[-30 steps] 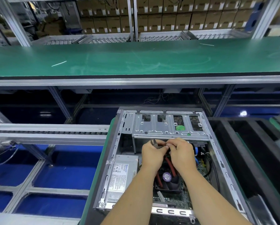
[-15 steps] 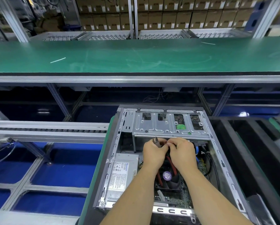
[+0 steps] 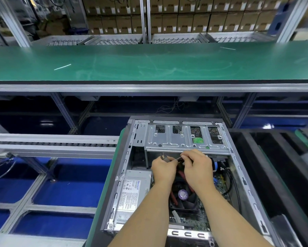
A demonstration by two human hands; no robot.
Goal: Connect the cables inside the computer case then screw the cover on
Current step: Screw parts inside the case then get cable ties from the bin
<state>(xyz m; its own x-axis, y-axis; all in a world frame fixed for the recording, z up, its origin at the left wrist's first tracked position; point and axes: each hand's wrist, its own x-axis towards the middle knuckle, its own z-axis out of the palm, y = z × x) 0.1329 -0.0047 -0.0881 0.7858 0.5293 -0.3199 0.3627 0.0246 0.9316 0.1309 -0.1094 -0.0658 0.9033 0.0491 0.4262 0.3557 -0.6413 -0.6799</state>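
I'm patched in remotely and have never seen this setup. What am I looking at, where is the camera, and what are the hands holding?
There is no robot here: these are a person's two bare hands, filmed by one wide-angle camera worn on the head, looking forward and down. In front lies an open computer case with its cover off. Inside you can see the silver power supply on the left, a metal drive cage at the far end, and a cooler fan on the board. The left hand and right hand meet just below the cage. Both are curled round something small between them, apparently a tool with red handles and a thin cable, though I cannot tell exactly. Beyond runs a long green bench.
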